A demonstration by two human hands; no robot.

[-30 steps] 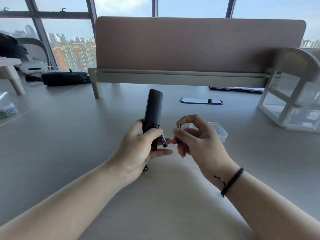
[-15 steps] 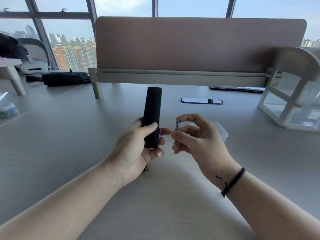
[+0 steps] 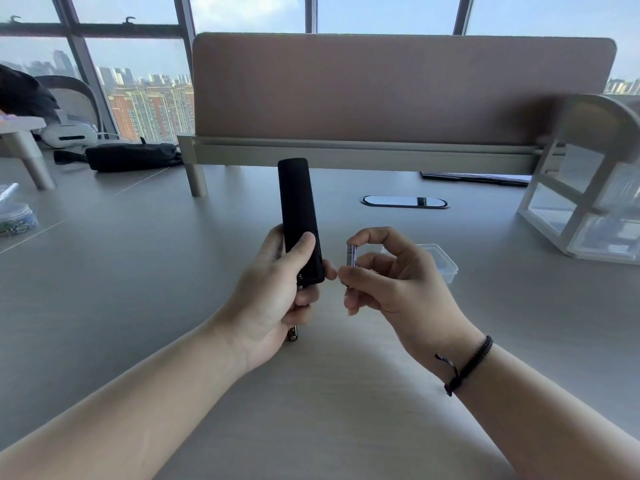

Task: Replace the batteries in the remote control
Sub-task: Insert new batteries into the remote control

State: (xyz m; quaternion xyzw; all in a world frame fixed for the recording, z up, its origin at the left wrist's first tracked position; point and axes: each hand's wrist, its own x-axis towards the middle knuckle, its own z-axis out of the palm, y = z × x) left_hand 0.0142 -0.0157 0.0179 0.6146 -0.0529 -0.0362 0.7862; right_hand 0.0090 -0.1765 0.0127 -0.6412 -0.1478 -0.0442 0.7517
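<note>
Above a smooth grey wood-grain desk (image 3: pixel 173 306), the left hand (image 3: pixel 273 303) grips one slim matte-black remote control (image 3: pixel 298 216), upright, thumb wrapped across it. The right hand (image 3: pixel 398 285) pinches one small cylindrical battery (image 3: pixel 352 255) beside it. A second battery (image 3: pixel 293 333) shows beneath the left hand. One clear plastic box (image 3: pixel 445 263) sits behind.

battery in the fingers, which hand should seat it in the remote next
Right, probably. The right hand already pinches the battery upright, just beside the remote control. The left hand grips the remote and looks best kept steadying it.
</note>
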